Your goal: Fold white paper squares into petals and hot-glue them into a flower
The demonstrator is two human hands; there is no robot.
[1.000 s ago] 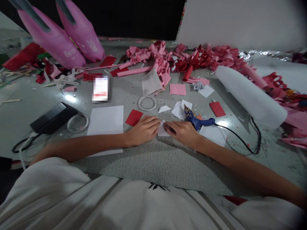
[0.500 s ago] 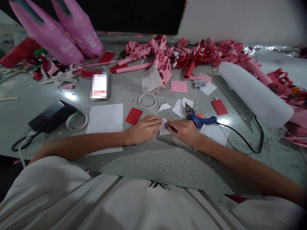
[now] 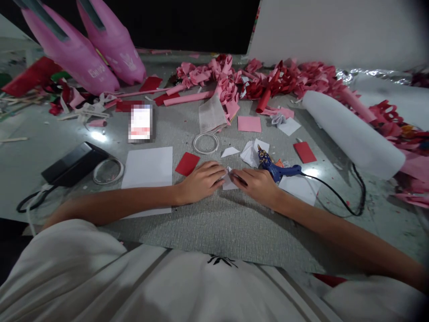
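Observation:
My left hand (image 3: 200, 181) and my right hand (image 3: 256, 184) rest on a grey mat (image 3: 217, 223) with a small folded piece of white paper (image 3: 229, 181) between them. The fingertips of both hands pinch and press that paper from either side. A red paper square (image 3: 187, 163) lies just left of my left hand. A blue glue gun (image 3: 276, 168) lies right behind my right hand, its black cord (image 3: 348, 197) trailing to the right.
A white sheet (image 3: 147, 172), a tape ring (image 3: 107, 171) and a black box (image 3: 73, 164) lie to the left. Behind are a white ring (image 3: 205, 143), white scraps (image 3: 253, 152), a phone (image 3: 140, 123), pink paper flowers (image 3: 228, 80), a white roll (image 3: 351, 133) and pink bottles (image 3: 90, 49).
Both hands stay pinched on the small white paper, with only slight finger shifts. The view bobbed a little.

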